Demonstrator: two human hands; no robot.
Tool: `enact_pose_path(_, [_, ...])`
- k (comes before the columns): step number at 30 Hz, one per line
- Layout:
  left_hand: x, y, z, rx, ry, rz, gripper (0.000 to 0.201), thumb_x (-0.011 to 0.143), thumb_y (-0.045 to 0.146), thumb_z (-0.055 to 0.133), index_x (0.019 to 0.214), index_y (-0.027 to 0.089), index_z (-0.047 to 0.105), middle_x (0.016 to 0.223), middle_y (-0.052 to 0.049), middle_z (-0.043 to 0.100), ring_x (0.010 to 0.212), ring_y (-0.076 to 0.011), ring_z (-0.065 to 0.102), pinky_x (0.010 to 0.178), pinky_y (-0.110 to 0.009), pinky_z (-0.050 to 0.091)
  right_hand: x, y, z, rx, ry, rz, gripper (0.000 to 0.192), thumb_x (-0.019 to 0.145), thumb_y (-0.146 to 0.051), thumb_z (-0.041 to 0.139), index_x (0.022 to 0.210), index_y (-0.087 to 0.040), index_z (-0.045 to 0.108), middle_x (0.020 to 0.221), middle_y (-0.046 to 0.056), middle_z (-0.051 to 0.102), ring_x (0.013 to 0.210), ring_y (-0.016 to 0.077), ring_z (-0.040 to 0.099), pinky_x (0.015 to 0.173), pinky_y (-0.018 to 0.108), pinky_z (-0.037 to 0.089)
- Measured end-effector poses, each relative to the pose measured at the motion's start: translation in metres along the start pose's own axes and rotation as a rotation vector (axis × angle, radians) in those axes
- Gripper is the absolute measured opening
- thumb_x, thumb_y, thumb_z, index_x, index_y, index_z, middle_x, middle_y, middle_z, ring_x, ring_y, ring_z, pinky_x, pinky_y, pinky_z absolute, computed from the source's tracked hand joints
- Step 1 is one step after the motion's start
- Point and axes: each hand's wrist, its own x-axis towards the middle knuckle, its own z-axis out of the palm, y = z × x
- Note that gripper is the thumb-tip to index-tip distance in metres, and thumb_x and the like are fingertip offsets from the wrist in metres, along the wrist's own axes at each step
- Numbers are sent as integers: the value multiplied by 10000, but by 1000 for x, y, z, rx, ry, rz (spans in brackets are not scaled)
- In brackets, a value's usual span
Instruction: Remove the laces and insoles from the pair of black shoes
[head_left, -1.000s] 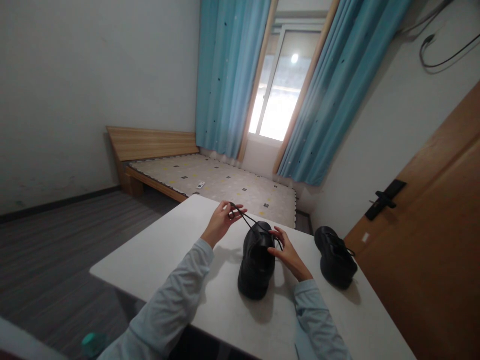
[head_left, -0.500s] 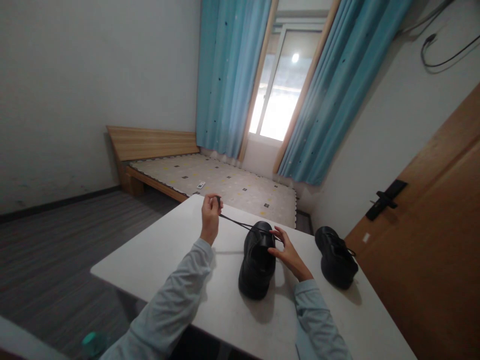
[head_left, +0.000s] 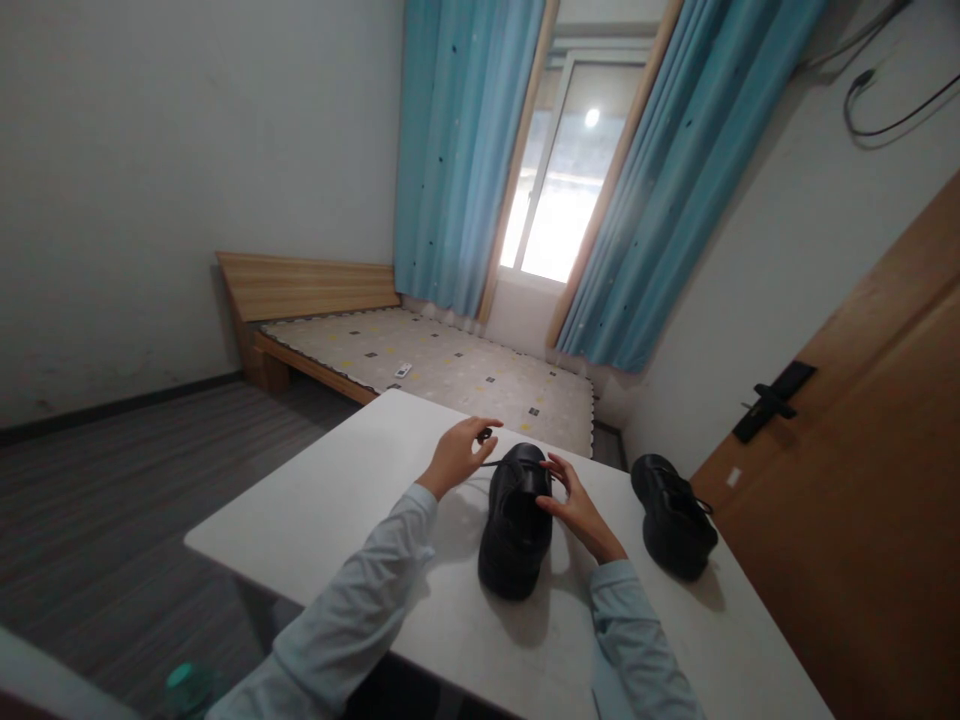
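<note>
A black lace-up shoe (head_left: 511, 550) stands upright on the white table (head_left: 337, 520), its toe pointing away from me. Left of its toe is my left hand (head_left: 456, 458), thumb and forefinger curved toward each other with a dark bit of shoelace (head_left: 484, 436) between them. A short stretch of lace runs from beneath this hand to the shoe. My right hand (head_left: 581, 510) rests against the shoe's right side, thumb at the opening and fingers by the lacing. What its fingertips pinch there is partly hidden.
The other black shoe (head_left: 673, 520) stands near the table's right edge. Beyond the table is a bed (head_left: 435, 345) with a small white object (head_left: 403, 370) on it. A wooden door (head_left: 862, 480) is at the right, and a green-capped bottle (head_left: 184, 685) is low at the left.
My left hand has come right and slightly down, close to the shoe's toe. The lace that stretched between hand and shoe now spans a much shorter gap. My right hand stays put.
</note>
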Motion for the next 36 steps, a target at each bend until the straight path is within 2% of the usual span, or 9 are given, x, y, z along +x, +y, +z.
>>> enact_pose_path(5, [-7, -18, 18, 231, -304, -22, 260, 782, 262, 574, 1035, 266, 632, 883, -44, 578, 817, -199, 564, 800, -292, 422, 1, -1, 2, -1, 5, 0, 787, 615, -438, 745, 1269, -248, 350, 1262, 99, 480, 1232, 260, 418, 1060, 472, 270])
enact_pose_path(11, [-12, -41, 34, 324, -386, -39, 156, 816, 243, 547, 961, 217, 599, 914, -65, 561, 835, -219, 575, 764, -310, 430, 0, -7, 5, -15, 8, -4, 770, 625, -437, 735, 1265, -236, 358, 1253, 105, 481, 1219, 264, 427, 1055, 462, 268])
enact_pose_path(14, [-11, -48, 38, 251, -392, -51, 108, 819, 224, 534, 912, 190, 576, 908, -64, 563, 850, -215, 562, 768, -314, 431, -1, -7, 5, -16, 17, -2, 776, 613, -449, 738, 1260, -237, 367, 1249, 103, 485, 1221, 271, 425, 1054, 467, 268])
enact_pose_path(18, [-9, -53, 42, 102, -338, -99, 53, 774, 228, 576, 784, 183, 551, 786, -29, 559, 778, -195, 543, 738, -307, 434, -2, -7, 4, -26, 20, 17, 779, 609, -456, 738, 1262, -242, 369, 1259, 105, 483, 1228, 275, 418, 1049, 476, 272])
enact_pose_path(23, [-9, -49, 42, 62, -331, -163, 58, 770, 238, 560, 747, 199, 522, 721, -19, 575, 698, -194, 545, 669, -298, 423, -3, -9, 3, -48, 19, 35, 784, 611, -449, 737, 1270, -246, 362, 1276, 113, 476, 1235, 284, 411, 1044, 499, 265])
enact_pose_path(27, [-9, -43, 36, 2, -337, -194, 54, 782, 253, 540, 749, 214, 523, 646, 0, 594, 622, -181, 550, 613, -270, 412, -4, -10, 3, -52, 18, 33, 776, 619, -449, 731, 1273, -255, 362, 1277, 104, 478, 1232, 273, 418, 1046, 493, 269])
enact_pose_path(30, [-6, -38, 28, -47, -333, -169, 75, 763, 259, 565, 716, 211, 532, 612, 13, 594, 600, -163, 544, 595, -246, 404, -4, -11, 2, -57, 18, 45, 769, 622, -450, 728, 1273, -261, 364, 1285, 101, 477, 1241, 277, 409, 1043, 503, 270])
enact_pose_path(33, [-3, -34, 18, -81, -294, -161, 82, 754, 267, 571, 704, 208, 542, 577, 29, 575, 571, -143, 513, 577, -230, 389, -5, -12, 2, -64, 10, 63, 760, 632, -454, 718, 1273, -265, 357, 1301, 102, 466, 1260, 278, 386, 1043, 509, 266])
enact_pose_path(36, [1, -34, 9, -92, -229, -222, 57, 746, 244, 564, 705, 210, 542, 552, 43, 550, 539, -130, 477, 551, -221, 361, -5, -13, 1, -58, 10, 70, 769, 624, -462, 719, 1270, -255, 357, 1303, 113, 461, 1266, 282, 378, 1043, 509, 265])
